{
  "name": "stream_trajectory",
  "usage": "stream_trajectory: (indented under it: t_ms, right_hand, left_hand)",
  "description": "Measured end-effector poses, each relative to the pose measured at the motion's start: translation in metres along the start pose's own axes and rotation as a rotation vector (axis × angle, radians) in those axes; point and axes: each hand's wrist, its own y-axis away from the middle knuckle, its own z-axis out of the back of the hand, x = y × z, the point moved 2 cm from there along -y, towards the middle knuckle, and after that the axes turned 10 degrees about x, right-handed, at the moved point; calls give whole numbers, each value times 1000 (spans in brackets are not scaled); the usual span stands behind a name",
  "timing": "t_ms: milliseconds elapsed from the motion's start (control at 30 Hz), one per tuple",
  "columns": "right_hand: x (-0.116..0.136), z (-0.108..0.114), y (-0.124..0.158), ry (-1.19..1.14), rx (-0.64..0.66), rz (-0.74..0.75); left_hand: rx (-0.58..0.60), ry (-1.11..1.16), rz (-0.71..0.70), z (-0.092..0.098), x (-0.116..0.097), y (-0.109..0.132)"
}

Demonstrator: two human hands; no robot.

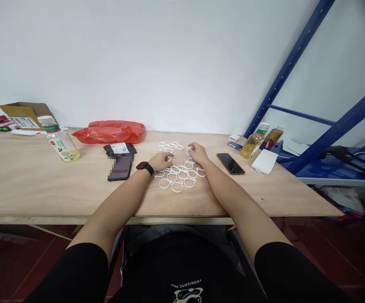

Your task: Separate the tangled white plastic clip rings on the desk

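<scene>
Several white plastic rings (179, 174) lie in a loose pile on the wooden table (43, 185), with a smaller group of rings (169, 147) farther back. My left hand (161, 160), with a dark watch on its wrist, rests curled at the pile's left side, its fingertips on a ring. My right hand (197, 152) sits at the pile's far right with fingers bent and pinched on a white ring.
A black phone (230, 163), a white box (265, 161) and two bottles of yellow liquid (254, 142) lie to the right. A dark pouch (120, 165), a red plastic bag (110, 131), a clear bottle (59, 142) and a cardboard box (24, 114) sit left. A blue rack (327, 130) stands right.
</scene>
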Motion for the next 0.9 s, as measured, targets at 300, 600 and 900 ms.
stream_trajectory:
  t_ms: [300, 600, 900]
  right_hand:
    - [-1, 1, 3, -22, -8, -11]
    - [-1, 2, 2, -10, 4, 1]
    - [1, 3, 1, -55, 2, 15]
  left_hand:
    - [-305, 377, -17, 5, 7, -5]
    - [-600, 741, 72, 26, 8, 1]
    - [-632, 806, 115, 23, 13, 0]
